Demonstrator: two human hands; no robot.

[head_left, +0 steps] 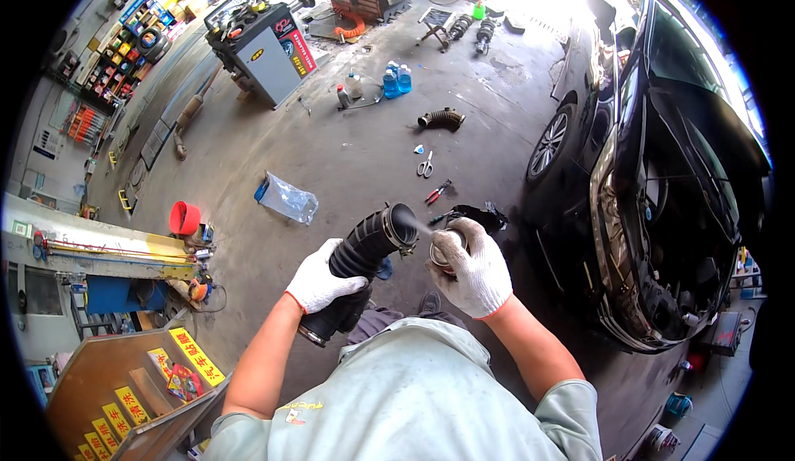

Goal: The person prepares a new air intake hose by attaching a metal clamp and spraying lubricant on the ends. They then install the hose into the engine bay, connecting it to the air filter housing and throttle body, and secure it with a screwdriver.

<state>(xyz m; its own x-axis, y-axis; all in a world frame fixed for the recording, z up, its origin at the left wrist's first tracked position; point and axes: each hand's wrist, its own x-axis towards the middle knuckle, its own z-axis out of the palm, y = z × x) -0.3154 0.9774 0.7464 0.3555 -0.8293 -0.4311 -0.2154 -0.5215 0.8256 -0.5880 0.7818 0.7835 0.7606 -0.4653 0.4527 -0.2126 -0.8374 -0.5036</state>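
My left hand (323, 280), in a white knit glove, is wrapped round a black ribbed air intake hose (365, 242). The hose is tilted, its wide round mouth with a metal clamp turned up and to the right. My gloved right hand (476, 271) grips a spray can (446, 251), apart from the hose. A pale streak of mist runs from the can toward the hose's mouth. Most of the can is hidden by the fingers and the angle. On the floor beyond lie red-handled pliers (439, 191), scissors (425, 165) and another ribbed hose (443, 118).
At the right stands a black car (592, 213) with its front opened up. A clear plastic bag (287, 201) and blue bottles (397, 82) are on the floor. A grey wheel machine (269, 60) stands far left, a slatted wooden stand (124, 341) near left.
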